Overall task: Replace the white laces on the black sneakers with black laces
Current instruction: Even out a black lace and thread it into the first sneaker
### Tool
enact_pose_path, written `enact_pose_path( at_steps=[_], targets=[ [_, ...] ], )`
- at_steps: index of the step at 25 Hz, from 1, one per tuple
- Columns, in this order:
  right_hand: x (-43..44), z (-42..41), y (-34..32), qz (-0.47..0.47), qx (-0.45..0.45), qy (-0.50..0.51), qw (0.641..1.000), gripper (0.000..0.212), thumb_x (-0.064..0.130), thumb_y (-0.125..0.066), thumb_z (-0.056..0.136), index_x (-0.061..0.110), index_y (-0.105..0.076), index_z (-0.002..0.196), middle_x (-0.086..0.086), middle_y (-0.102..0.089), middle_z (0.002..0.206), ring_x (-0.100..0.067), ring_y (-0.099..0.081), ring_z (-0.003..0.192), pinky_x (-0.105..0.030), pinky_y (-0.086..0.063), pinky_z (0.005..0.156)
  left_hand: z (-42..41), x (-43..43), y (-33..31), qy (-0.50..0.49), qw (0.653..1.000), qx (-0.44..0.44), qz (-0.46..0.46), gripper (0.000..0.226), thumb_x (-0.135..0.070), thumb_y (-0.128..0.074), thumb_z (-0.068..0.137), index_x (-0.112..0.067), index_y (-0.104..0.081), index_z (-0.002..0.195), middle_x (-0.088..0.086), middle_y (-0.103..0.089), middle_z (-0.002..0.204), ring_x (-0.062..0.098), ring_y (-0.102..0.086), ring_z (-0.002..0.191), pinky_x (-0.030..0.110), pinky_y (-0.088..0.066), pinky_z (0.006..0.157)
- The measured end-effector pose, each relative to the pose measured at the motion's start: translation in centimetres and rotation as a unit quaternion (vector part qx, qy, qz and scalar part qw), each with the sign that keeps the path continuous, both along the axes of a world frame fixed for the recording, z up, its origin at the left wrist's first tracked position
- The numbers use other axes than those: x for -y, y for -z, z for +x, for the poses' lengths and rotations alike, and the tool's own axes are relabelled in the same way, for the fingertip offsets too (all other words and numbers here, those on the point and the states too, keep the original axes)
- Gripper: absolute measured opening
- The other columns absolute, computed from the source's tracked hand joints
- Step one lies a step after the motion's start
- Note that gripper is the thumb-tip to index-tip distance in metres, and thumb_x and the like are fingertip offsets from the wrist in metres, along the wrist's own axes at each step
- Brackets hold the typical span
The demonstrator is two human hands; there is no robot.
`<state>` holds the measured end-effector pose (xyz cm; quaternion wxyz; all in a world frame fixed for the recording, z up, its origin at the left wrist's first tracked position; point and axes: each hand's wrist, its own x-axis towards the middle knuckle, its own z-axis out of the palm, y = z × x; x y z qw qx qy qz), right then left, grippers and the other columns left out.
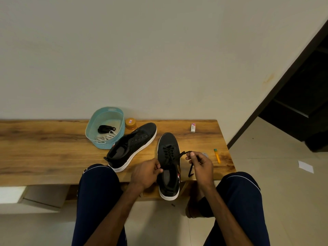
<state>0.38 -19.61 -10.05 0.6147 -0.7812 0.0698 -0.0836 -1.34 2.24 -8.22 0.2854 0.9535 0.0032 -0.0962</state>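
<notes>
1. The laced sneaker (167, 141) is black with a white sole. It lies toe away from the person, and its heel juts past the near edge of the wooden bench (44, 148).
2. A black lace (169, 154) criss-crosses its eyelets, and one loose end runs off to the right.
3. The right hand (201, 165), just right of this sneaker, pinches that loose end between thumb and curled fingers. The lace's tip dangles below the hand.
4. The left hand (148, 172) is at the sneaker's left edge by the top eyelets. Its fingertips are pressed together, apparently on the lace's other end.
5. A second black sneaker (132, 146), with bare eyelets, lies at an angle to the left of the laced one.
6. Farther left and back stands a teal basket (92, 125) holding a black lace bundle (106, 129) and white laces (106, 136).
7. An orange-lidded jar (131, 123) stands behind and left of the laced sneaker.
8. An eraser (193, 127) lies behind and right of it, and a yellow pen (217, 155) lies farther right.
9. The bench stands against a plain pale wall (159, 50). To the right are a pale tiled floor (275, 183), a scrap of paper (305, 166) and a dark doorway (301, 95).
</notes>
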Motion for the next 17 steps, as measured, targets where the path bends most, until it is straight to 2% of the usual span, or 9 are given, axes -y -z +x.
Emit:
enact_pose_path(
  at_steps=[3, 5, 7, 8, 10, 12, 15, 17],
  targets=[
    [1.2, 0.5, 0.1, 0.022, -0.009, 0.08, 0.997, 0.019, 0.021, -0.057, 0.101, 0.014, -0.074, 0.098, 0.002, -0.072, 0.082, -0.016, -0.068, 0.081, -0.032, -0.056, 0.074, 0.7, -2.7, -0.7, -0.122, 0.991, 0.04, 0.04, 0.007, -0.033, -0.059, 0.096, -0.028, -0.053, 0.095, -0.008, -0.062, 0.084, 0.009, -0.059, 0.077, 0.028, -0.047, 0.065],
    [2.1, 0.9, 0.4, -0.008, -0.038, 0.122, 0.992, 0.019, 0.02, -0.056, 0.101, 0.012, -0.074, 0.098, 0.003, -0.071, 0.082, -0.018, -0.068, 0.083, -0.031, -0.055, 0.074, 1.1, -4.8, -0.5, -0.149, 0.977, 0.015, 0.154, 0.009, -0.027, -0.056, 0.097, -0.021, -0.054, 0.104, -0.002, -0.065, 0.096, 0.016, -0.063, 0.087, 0.032, -0.051, 0.072],
    [2.7, 0.9, 0.8, -0.121, -0.077, 0.103, 0.984, 0.019, 0.021, -0.056, 0.101, 0.014, -0.072, 0.107, 0.003, -0.071, 0.092, -0.019, -0.066, 0.092, -0.027, -0.049, 0.073, 0.9, -5.0, -0.3, -0.107, 0.959, -0.055, 0.256, 0.018, -0.022, -0.052, 0.097, -0.017, -0.056, 0.114, 0.003, -0.065, 0.109, 0.021, -0.063, 0.1, 0.034, -0.052, 0.079],
    [2.5, 0.8, 1.0, -0.205, -0.092, 0.07, 0.972, 0.021, 0.021, -0.056, 0.1, 0.014, -0.07, 0.114, 0.001, -0.07, 0.103, -0.019, -0.064, 0.1, -0.027, -0.047, 0.077, 0.7, -4.5, -0.2, -0.07, 0.958, -0.071, 0.267, 0.024, -0.023, -0.053, 0.096, -0.017, -0.055, 0.12, 0.004, -0.064, 0.116, 0.022, -0.061, 0.106, 0.033, -0.051, 0.083],
    [1.4, 0.2, 1.1, -0.308, -0.086, -0.028, 0.947, 0.031, 0.019, -0.056, 0.1, 0.016, -0.061, 0.13, 0.0, -0.061, 0.125, -0.018, -0.054, 0.119, -0.026, -0.04, 0.092, 0.6, -2.8, 0.2, -0.013, 0.981, -0.042, 0.188, 0.038, -0.03, -0.057, 0.096, -0.021, -0.051, 0.132, 0.001, -0.059, 0.129, 0.02, -0.057, 0.116, 0.033, -0.049, 0.09],
    [-0.2, -0.4, 0.5, -0.299, -0.053, -0.133, 0.943, 0.04, 0.02, -0.054, 0.101, 0.018, -0.05, 0.141, 0.006, -0.052, 0.133, -0.011, -0.043, 0.128, -0.023, -0.032, 0.101, 0.7, -1.1, 0.2, -0.004, 0.998, 0.017, 0.056, 0.042, -0.03, -0.055, 0.098, -0.027, -0.048, 0.139, -0.005, -0.057, 0.134, 0.017, -0.056, 0.119, 0.034, -0.05, 0.093],
    [-1.8, -0.4, 0.6, -0.298, -0.017, -0.207, 0.932, 0.041, 0.023, -0.05, 0.103, 0.019, -0.048, 0.144, 0.004, -0.055, 0.136, -0.012, -0.047, 0.127, -0.025, -0.036, 0.106, 1.3, 0.7, 0.3, -0.013, 0.998, 0.055, -0.023, 0.037, -0.032, -0.055, 0.098, -0.03, -0.052, 0.135, -0.01, -0.062, 0.126, 0.009, -0.06, 0.109, 0.03, -0.052, 0.088],
    [-2.1, -0.1, 0.8, -0.316, -0.013, -0.187, 0.93, 0.028, 0.022, -0.051, 0.102, 0.019, -0.06, 0.128, 0.0, -0.065, 0.122, -0.016, -0.057, 0.112, -0.033, -0.047, 0.097, 1.4, 1.4, 0.4, -0.021, 0.998, 0.047, -0.031, 0.025, -0.035, -0.057, 0.097, -0.03, -0.06, 0.121, -0.012, -0.066, 0.113, 0.005, -0.061, 0.094, 0.026, -0.053, 0.08]
  ],
)
